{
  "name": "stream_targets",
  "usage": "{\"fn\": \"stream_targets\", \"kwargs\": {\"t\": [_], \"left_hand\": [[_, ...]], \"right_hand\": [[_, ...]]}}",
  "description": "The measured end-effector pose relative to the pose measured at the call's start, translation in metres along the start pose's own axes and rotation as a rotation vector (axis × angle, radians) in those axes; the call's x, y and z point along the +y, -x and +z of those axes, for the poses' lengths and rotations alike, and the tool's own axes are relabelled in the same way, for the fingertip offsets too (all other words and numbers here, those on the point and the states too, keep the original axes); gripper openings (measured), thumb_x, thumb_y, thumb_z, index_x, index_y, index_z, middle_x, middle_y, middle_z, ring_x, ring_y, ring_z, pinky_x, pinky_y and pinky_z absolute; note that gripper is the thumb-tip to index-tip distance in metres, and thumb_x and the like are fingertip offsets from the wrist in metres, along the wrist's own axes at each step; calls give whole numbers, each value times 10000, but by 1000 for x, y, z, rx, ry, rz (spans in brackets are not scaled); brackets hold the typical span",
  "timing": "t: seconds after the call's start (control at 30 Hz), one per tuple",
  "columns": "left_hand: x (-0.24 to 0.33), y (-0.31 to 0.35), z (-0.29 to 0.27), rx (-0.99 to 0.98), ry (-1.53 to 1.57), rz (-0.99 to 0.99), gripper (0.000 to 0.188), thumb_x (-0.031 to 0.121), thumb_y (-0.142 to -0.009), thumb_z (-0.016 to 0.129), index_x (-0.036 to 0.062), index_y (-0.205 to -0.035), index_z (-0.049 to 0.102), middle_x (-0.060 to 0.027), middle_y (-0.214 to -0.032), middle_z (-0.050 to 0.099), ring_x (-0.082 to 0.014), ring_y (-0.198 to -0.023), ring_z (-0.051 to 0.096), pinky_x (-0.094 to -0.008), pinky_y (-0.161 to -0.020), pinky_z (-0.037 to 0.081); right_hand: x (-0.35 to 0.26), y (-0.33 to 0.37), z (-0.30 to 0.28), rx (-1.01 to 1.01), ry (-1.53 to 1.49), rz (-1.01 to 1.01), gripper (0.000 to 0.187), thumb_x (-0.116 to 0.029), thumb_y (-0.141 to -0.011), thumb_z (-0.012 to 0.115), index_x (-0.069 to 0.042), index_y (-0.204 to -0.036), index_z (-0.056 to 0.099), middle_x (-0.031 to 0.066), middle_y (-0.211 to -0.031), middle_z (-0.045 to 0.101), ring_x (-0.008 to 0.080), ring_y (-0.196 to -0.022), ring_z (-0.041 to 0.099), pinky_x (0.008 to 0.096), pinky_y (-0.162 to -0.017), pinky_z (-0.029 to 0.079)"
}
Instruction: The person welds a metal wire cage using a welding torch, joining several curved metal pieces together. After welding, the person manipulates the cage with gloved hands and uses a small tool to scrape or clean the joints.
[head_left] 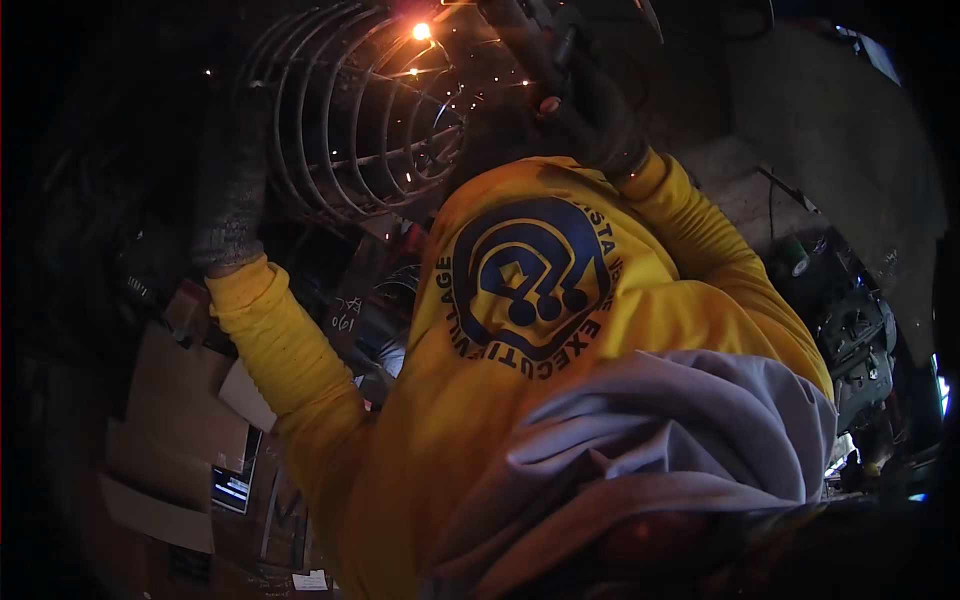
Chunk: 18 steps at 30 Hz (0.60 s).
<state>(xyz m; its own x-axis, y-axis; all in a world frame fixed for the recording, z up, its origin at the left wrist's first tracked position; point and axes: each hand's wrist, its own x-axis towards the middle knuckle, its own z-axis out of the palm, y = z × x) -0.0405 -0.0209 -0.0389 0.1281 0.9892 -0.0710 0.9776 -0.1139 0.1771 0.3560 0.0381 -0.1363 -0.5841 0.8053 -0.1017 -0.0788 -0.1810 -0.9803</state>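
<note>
1 R hand [603,130] w/ dk tool [525,45] nr cage [327,115]

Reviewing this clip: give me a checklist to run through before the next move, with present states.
1. Sparks out: not ok, a bright glow and flying specks show by the curved wire frame.
2. Right hand on the dark tool: ok, it appears closed round it.
3. Left hand gripping the frame: cannot tell, too dark.
4. Left wrist gloved: ok, grey knit shows.
5. Cardboard free of visible sparks: ok.
</note>
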Motion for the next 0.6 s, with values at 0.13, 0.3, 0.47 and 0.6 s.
{"fn": "stream_targets", "kwargs": {"t": [0.13, 0.3, 0.47, 0.6], "left_hand": [[50, -30, -43, -169, 835, -604, 407, 338, -998, 521, 6, -1222, 596, -158, -1138, 642, -243, -1067, 607, -344, -949, 441], [30, -18, -13, -53, 657, -621, 514, 469, -954, 570, -20, -1104, 620, -155, -994, 660, -240, -906, 605, -370, -863, 448], [31, -11, -2, 54, 632, -592, 553, 516, -944, 564, -22, -1061, 617, -162, -930, 652, -243, -857, 593, -374, -816, 454], [25, -6, 1, 115, 571, -487, 534, 525, -947, 552, -7, -971, 592, -183, -809, 608, -283, -741, 553, -396, -723, 440]], "right_hand": [[-6, 0, -3, 51, 234, -154, 531, -285, -904, 643, 16, -1309, 480, 177, -1105, 636, 232, -1030, 621, 350, -858, 496], [-7, 1, -6, 42, 313, -24, 576, -401, -877, 677, 5, -1256, 526, 168, -935, 668, 302, -853, 666, 367, -789, 511], [-22, 3, -8, 46, 527, -45, 627, -476, -888, 654, 22, -1241, 515, 145, -885, 659, 262, -821, 660, 358, -744, 508], [-52, 10, -6, 108, 531, 65, 636, -512, -883, 632, 2, -1242, 523, 193, -886, 656, 349, -837, 674, 394, -746, 510]]}}
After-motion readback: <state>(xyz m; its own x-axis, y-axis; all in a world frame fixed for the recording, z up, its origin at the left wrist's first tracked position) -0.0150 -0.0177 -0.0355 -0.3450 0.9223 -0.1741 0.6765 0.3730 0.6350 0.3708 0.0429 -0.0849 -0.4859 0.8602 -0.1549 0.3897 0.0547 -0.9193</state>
